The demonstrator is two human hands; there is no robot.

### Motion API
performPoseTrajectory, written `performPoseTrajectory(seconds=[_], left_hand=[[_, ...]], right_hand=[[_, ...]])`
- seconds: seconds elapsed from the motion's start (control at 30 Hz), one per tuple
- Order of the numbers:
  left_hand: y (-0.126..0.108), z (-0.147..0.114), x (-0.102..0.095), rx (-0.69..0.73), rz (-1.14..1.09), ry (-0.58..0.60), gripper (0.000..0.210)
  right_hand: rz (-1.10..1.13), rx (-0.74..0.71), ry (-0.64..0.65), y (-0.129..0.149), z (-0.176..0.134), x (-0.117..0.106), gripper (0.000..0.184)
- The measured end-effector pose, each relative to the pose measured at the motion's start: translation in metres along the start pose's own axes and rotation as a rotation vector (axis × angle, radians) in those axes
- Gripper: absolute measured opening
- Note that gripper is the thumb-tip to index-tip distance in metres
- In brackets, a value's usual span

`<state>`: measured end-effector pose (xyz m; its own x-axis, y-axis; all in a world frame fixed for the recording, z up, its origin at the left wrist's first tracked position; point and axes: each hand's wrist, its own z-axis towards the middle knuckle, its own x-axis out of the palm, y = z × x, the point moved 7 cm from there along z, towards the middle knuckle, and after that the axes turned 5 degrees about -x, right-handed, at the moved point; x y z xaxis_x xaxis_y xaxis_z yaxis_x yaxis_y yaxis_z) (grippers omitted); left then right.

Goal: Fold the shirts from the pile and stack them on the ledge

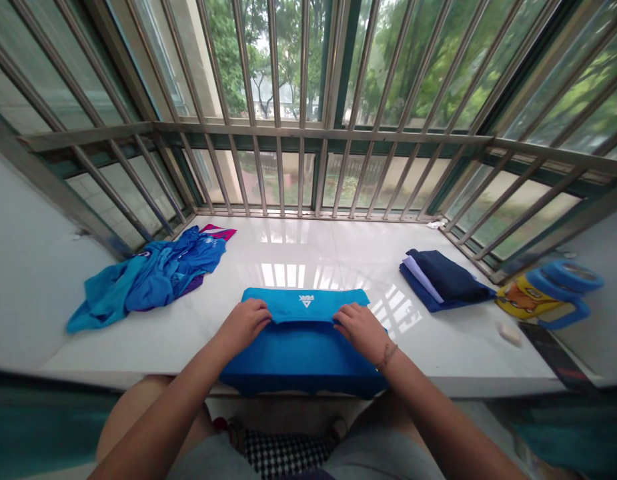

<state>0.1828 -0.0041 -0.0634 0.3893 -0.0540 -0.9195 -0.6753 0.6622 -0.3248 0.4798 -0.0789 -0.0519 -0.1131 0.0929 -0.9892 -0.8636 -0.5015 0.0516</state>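
Observation:
A blue shirt [303,353] lies on the white sill in front of me, its lower part hanging over the front edge. Its far end is folded over into a lighter blue band with a small white logo. My left hand [245,323] pinches the left part of that band's near edge, fingers curled. On the right part of the same edge, my right hand [358,327] is closed in a like pinch, with a thin bracelet on the wrist. Between the hands the folded edge runs nearly straight.
A crumpled pile of blue clothes [163,270] lies at the left. Folded dark clothes [438,277] are at the right, beside a yellow and blue mug [533,293], a small pale object [509,335] and a phone [555,353]. Metal window bars [313,133] rise behind the sill.

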Motion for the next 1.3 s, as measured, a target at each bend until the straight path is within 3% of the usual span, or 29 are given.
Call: performPoseTrajectory(seconds=[0.07,0.13,0.23,0.3,0.37,0.47,0.57,0.73,0.93,1.1,1.2,1.3], left_hand=[[-0.006,-0.019,0.012,-0.021,0.009,0.041,0.020],[-0.004,-0.029,0.015,-0.061,-0.002,0.021,0.024],[0.010,-0.029,0.006,-0.144,0.001,-0.119,0.035],[0.019,-0.026,0.003,-0.182,0.037,-0.184,0.043],[0.027,-0.024,0.013,-0.222,0.100,-0.140,0.051],[0.037,-0.029,0.038,-0.327,0.178,0.034,0.063],[0.046,-0.032,0.042,-0.382,0.139,0.098,0.060],[0.071,0.009,-0.004,-0.397,0.078,-0.025,0.047],[0.097,0.073,-0.010,-0.397,0.076,0.381,0.045],[0.109,0.098,-0.010,-0.421,0.028,0.519,0.021],[0.114,0.112,-0.016,-0.448,0.001,0.496,0.018],[0.117,0.129,-0.035,-0.486,0.006,0.348,0.019]], right_hand=[[0.046,-0.003,0.022,0.007,-0.018,0.009,0.024],[0.081,0.033,-0.034,0.004,-0.029,0.008,0.029],[0.058,0.153,-0.197,-0.019,-0.034,-0.001,0.042],[0.014,0.235,-0.225,-0.035,-0.031,0.003,0.054],[-0.003,0.296,-0.119,-0.049,-0.027,0.021,0.066],[0.020,0.370,0.102,-0.062,-0.027,0.056,0.076],[0.029,0.377,0.166,-0.070,-0.029,0.067,0.072],[0.012,0.386,0.122,-0.092,-0.006,0.040,0.054],[0.069,0.320,0.274,-0.121,0.035,0.028,0.052],[0.097,0.302,0.377,-0.140,0.051,0.029,0.026],[0.071,0.322,0.351,-0.148,0.063,0.021,0.019],[0.010,0.387,0.240,-0.157,0.076,-0.002,0.025]])
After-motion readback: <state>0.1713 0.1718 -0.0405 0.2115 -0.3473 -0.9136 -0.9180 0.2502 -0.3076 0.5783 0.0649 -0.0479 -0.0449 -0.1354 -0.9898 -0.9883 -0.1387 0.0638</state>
